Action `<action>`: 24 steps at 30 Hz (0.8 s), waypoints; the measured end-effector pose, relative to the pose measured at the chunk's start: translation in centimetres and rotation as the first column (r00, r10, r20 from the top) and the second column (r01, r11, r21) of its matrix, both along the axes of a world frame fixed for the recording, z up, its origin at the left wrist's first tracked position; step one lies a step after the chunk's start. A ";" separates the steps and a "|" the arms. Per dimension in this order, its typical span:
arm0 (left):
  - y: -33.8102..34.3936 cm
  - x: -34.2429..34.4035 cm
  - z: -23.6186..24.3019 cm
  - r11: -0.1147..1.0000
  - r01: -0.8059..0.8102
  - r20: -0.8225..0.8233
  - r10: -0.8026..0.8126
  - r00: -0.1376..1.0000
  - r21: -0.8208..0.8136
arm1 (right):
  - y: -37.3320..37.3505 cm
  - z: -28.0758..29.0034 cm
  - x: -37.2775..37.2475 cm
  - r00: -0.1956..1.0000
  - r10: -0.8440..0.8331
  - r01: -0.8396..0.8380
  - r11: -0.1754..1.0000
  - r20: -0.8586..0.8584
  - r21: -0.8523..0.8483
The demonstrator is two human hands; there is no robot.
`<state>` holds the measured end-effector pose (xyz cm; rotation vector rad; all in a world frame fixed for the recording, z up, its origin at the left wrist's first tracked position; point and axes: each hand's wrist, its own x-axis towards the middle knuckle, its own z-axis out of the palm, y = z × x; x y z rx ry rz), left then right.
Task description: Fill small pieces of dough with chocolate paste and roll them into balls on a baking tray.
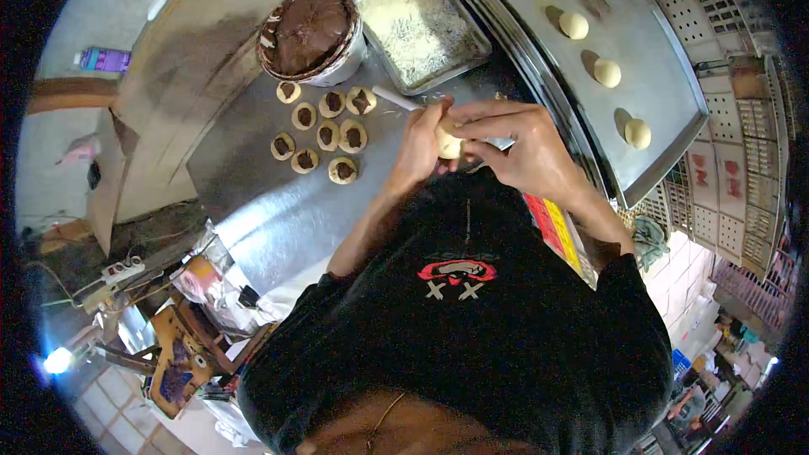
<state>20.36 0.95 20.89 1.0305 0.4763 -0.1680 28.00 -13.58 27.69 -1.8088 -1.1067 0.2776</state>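
Close to my chest, a pale dough ball point(449, 146) is held between both hands. My left hand point(418, 145) curls around its left side. From the right, the bent fingers of my right hand point(529, 141) pinch its edge. Part of the dough is hidden by the fingers. Behind my hands lies a tool with a white handle point(394, 99); its other end is mostly covered. To the left, several flattened dough rounds point(328, 136) lie on the metal worktop, each with a dark brown filling in its middle.
A bucket of dark brown filling point(310, 29) stands beyond the rounds. Beside it sits a metal tray point(486, 49) holding pale powder and shreds. At the right, a large baking tray point(670, 99) carries several dough balls in a row. Perforated crates point(723, 118) stand past it.
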 end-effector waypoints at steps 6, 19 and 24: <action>-1.4 0.9 -1.1 0.965 -0.053 0.021 0.060 0.998 -0.257 | -1.6 0.2 0.4 0.994 -0.083 0.076 0.993 -0.072 -0.094; -3.7 3.4 0.7 0.960 0.188 0.258 -0.239 0.936 0.208 | -6.1 0.2 1.5 0.998 -0.035 0.033 0.999 0.050 0.036; -5.5 5.0 1.8 0.814 0.538 0.210 -0.499 0.841 -0.218 | -9.1 -0.6 2.3 0.833 -0.350 0.341 0.935 -0.429 -0.099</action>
